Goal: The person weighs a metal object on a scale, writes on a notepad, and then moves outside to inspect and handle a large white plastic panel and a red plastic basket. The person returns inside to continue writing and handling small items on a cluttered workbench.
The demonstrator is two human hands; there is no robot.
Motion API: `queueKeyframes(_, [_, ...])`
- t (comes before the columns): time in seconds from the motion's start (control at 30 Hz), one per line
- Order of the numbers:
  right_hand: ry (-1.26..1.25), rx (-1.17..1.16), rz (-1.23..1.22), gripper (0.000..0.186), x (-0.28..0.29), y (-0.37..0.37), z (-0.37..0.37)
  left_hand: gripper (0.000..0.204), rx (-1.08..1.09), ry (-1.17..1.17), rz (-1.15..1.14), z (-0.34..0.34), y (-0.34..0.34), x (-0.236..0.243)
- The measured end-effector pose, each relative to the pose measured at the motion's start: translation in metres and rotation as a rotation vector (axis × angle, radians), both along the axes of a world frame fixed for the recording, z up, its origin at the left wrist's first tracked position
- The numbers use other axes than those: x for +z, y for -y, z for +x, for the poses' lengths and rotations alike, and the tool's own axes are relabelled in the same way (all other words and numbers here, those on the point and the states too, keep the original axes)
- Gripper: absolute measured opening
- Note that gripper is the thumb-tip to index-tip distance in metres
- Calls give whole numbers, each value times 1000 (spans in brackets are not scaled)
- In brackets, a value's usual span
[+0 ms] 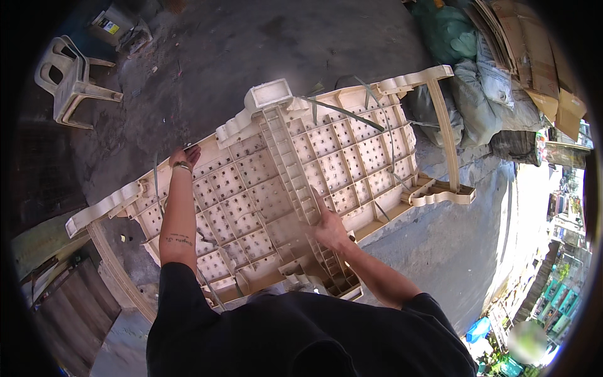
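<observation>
A large cream plastic panel [251,195] fills the middle of the view, its ribbed face full of small holes turned toward me. A ladder-like channel [290,157] runs across its centre, with a box-shaped block [270,93] at the far end. My left hand [185,156] is closed over the far left edge, its fingers partly hidden. Nearer me, my right hand [328,229] grips the side of the central channel, with one finger lying along it. Dark green strapping bands [342,113] hang loose over the panel. The near edge is partly hidden by my body.
Plastic chairs [74,81] stand on the dark concrete floor [207,56] at far left, with a grey bin [112,26] behind. Stuffed sacks [468,94] and flattened cardboard [534,50] are piled at far right. Corrugated sheeting [78,301] lies at lower left.
</observation>
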State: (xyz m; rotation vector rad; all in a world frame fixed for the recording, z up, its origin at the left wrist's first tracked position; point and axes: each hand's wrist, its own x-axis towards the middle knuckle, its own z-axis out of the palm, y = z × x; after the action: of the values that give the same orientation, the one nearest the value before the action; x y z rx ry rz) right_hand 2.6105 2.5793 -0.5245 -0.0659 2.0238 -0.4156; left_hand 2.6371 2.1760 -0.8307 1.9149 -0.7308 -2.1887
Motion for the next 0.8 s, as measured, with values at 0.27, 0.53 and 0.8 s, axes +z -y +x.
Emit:
queueKeyframes(0.27, [-338, 70, -301, 93, -33, 17, 6, 70, -358, 30, -220, 24, -72, 95])
queueKeyframes(0.53, [-337, 46, -343, 93, -22, 3, 12, 47, -232, -44, -546, 180, -208, 210])
queueKeyframes(0.8, [-273, -591, -1064, 34, 29, -316, 67, 23, -623, 164, -846, 402, -446, 248])
